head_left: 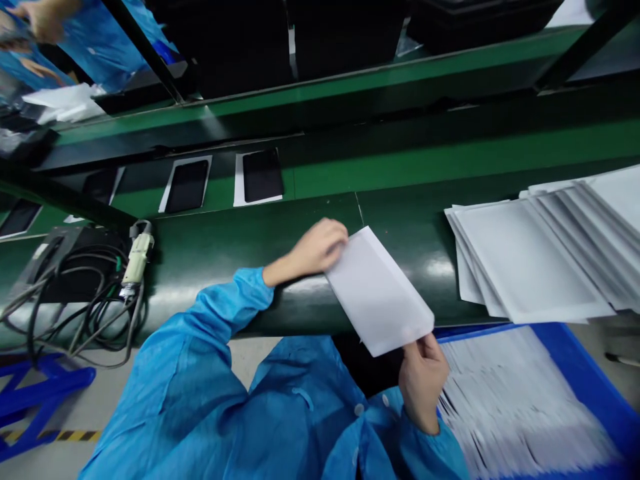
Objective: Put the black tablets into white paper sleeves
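A flat white pouch is held at a slant over the near edge of the green bench. My left hand has its fingers curled at the pouch's upper left corner; they are slightly blurred. At the lower right corner, my right hand pinches the pouch between thumb and fingers. Whether anything is inside it I cannot tell. To the right, a fanned stack of similar white pouches lies on the bench.
Dark flat tablet-like devices lie on white sheets along the green belt. A pale electric screwdriver rests among coiled cables at left. Below right, a blue crate holds many white pieces. Another person's hands show top left.
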Demonstrator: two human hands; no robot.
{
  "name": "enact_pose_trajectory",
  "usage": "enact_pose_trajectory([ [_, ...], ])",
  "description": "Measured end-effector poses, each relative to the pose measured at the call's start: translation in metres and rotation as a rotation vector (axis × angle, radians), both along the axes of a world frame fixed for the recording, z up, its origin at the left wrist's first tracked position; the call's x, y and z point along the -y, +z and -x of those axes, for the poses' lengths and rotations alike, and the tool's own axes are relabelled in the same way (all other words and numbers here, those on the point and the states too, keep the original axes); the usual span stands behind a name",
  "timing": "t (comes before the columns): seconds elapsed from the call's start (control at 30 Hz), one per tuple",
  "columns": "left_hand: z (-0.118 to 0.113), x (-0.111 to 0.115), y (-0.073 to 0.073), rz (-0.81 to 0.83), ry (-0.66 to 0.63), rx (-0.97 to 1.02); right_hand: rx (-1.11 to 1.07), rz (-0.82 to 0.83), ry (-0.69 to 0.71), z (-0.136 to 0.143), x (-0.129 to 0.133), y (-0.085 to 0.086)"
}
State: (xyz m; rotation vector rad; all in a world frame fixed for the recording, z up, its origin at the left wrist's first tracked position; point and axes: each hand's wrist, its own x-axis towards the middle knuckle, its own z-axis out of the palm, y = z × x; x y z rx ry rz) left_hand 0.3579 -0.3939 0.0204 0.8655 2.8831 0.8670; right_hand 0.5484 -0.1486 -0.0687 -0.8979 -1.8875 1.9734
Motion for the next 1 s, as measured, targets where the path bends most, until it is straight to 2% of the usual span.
enact_pose_trajectory([
  [0.1, 0.056, 0.056, -0.001, 0.050, 0.305, -0.073, -0.008, -0.015, -0.123, 0.002, -0.016, -0.005],
  [0.17, 0.078, 0.096, -0.004, 0.089, 0.545, -0.080, -0.023, -0.025, -0.195, 0.003, -0.024, -0.009],
  [0.23, 0.086, 0.129, -0.007, 0.122, 0.734, -0.014, -0.055, -0.018, -0.242, 0.005, -0.028, -0.013],
  [0.3, 0.086, 0.152, -0.008, 0.143, 0.821, 0.068, -0.104, 0.002, -0.276, 0.009, -0.029, -0.012],
  [0.47, 0.086, 0.178, -0.010, 0.144, 0.968, 0.091, -0.162, 0.014, -0.304, 0.029, -0.031, 0.005],
  [0.6, 0.094, 0.183, -0.014, 0.117, 0.897, 0.007, -0.240, -0.043, -0.350, 0.053, -0.065, 0.027],
  [0.77, 0.089, 0.182, -0.011, 0.131, 0.802, -0.004, -0.408, -0.075, -0.503, 0.082, -0.134, 0.051],
  [0.87, 0.088, 0.185, -0.010, 0.165, 0.708, 0.027, -0.449, -0.116, -0.495, 0.098, -0.169, 0.049],
  [0.93, 0.089, 0.189, -0.007, 0.210, 0.603, 0.063, -0.434, -0.081, -0.479, 0.105, -0.183, 0.041],
  [1.0, 0.093, 0.192, -0.004, 0.281, 0.522, 0.085, -0.425, -0.104, -0.553, 0.106, -0.188, 0.028],
])
